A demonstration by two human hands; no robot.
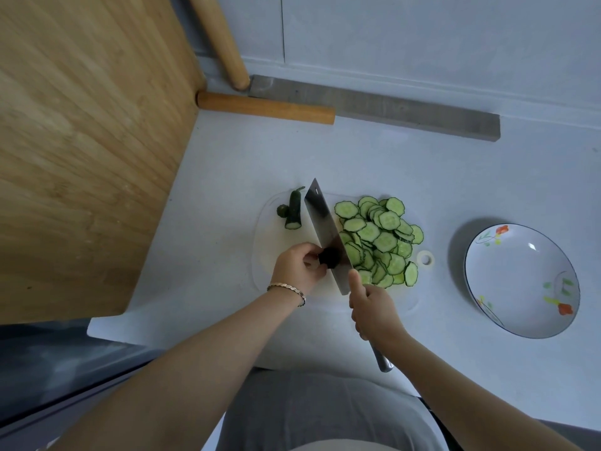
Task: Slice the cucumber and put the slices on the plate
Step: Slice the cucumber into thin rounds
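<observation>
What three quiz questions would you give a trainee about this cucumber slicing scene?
1. True or false: the floral plate already holds cucumber slices.
2. Which hand grips the cleaver by its handle? A. left B. right C. both
3. Short answer: what does the left hand pinch?

Key
1. False. The slices lie piled on the cutting board, and none are on the plate.
2. B, the right hand.
3. A dark cucumber stub, right beside the blade.
</observation>
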